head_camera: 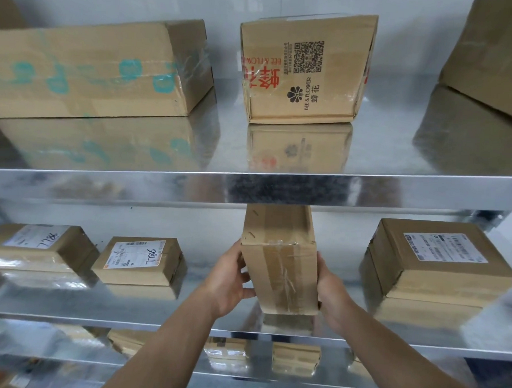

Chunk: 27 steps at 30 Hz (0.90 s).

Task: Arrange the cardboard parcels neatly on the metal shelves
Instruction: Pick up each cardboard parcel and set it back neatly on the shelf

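While a small labelled parcel (pixel 140 259) is sitting at the left of the middle shelf (pixel 53 308), the left grip (pixel 230 280) is curling around the left face of the taped parcel (pixel 281 268). That parcel is standing on edge between both hands, its long axis pointing back under the upper shelf (pixel 161 186). The right grip (pixel 332 291) is clasping the opposite face, equally near. A larger labelled parcel (pixel 433 260) is lying well apart, rightward.

gap left of tall parcel (pixel 279 262), labelled parcel (pixel 139 260) beyond
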Each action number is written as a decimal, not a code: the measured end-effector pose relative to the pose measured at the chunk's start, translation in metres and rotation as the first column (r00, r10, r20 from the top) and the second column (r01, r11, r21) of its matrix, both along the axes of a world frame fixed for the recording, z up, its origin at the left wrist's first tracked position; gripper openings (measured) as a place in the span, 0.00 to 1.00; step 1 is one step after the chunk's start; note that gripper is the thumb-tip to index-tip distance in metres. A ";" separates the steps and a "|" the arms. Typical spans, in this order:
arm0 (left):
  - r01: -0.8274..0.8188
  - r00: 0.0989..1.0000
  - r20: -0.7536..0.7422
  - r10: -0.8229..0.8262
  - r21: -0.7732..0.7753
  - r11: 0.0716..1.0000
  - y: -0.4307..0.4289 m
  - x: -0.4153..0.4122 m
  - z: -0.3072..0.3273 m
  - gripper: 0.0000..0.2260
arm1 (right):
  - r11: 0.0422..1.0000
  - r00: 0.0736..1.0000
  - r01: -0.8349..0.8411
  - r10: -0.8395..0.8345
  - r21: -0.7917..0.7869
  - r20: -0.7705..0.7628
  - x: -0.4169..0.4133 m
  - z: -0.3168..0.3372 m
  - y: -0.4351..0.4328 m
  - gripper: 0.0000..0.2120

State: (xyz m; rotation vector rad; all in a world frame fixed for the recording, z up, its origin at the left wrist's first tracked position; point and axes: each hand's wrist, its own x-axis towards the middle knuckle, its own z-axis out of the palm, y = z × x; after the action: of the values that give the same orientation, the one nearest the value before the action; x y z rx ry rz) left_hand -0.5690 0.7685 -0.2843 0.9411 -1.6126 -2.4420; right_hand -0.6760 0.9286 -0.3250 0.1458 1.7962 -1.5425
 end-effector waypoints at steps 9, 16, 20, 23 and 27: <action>0.038 0.997 0.067 -0.037 -0.018 0.999 -0.005 -0.003 -0.007 0.21 | 0.997 0.996 -0.064 0.066 -0.042 0.067 0.003 -0.007 0.005 0.26; 0.020 0.999 0.029 -0.019 -0.020 1.000 -0.008 -0.005 -0.006 0.20 | 0.992 0.993 -0.116 0.116 -0.043 -0.007 0.005 0.018 0.005 0.22; 0.006 1.000 0.001 -0.006 -0.010 1.000 -0.010 -0.003 -0.007 0.19 | 0.983 0.973 -0.175 0.180 0.048 -0.147 -0.013 0.006 0.001 0.14; 0.007 1.000 -0.010 -0.007 -0.028 1.000 -0.011 -0.003 -0.009 0.17 | 0.987 0.967 -0.143 0.154 0.066 -0.205 -0.021 0.002 0.000 0.13; 0.035 0.999 -0.004 -0.035 -0.056 0.998 -0.020 -0.005 -0.015 0.22 | 0.991 0.978 -0.122 0.110 -0.062 -0.178 -0.022 0.009 0.001 0.13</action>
State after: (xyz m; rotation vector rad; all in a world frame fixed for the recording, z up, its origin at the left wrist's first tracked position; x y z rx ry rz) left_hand -0.5744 0.7483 -0.2998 0.9056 -1.6999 -2.4062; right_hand -0.6976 0.9293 -0.3155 -0.1315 1.8446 -1.5747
